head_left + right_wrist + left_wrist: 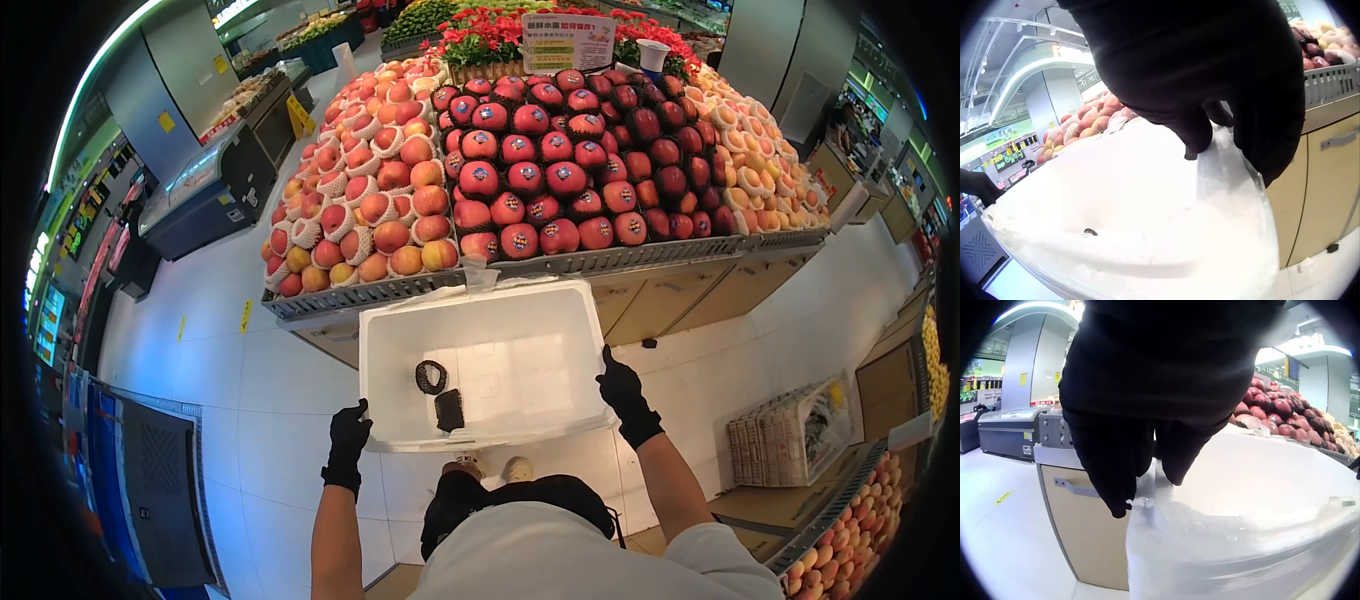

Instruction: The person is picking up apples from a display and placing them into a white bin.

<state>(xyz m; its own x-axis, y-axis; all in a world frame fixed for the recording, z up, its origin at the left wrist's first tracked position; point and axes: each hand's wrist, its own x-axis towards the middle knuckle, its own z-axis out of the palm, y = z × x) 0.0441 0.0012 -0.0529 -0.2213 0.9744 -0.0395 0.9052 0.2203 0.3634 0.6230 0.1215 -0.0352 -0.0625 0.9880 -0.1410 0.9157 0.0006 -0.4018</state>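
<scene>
Both grips are closed on the white foam box (540, 345): your left hand (349, 432) hooks over the rim at its near-left corner, and your right hand (622, 389) wraps the right rim. The box spans between the two grips, its far rim close to the apple rack (610, 260); I can't tell if they touch. Inside the box, nearer your left grip, a black ring (431, 377) lies just beside a black mesh piece (450, 410).
</scene>
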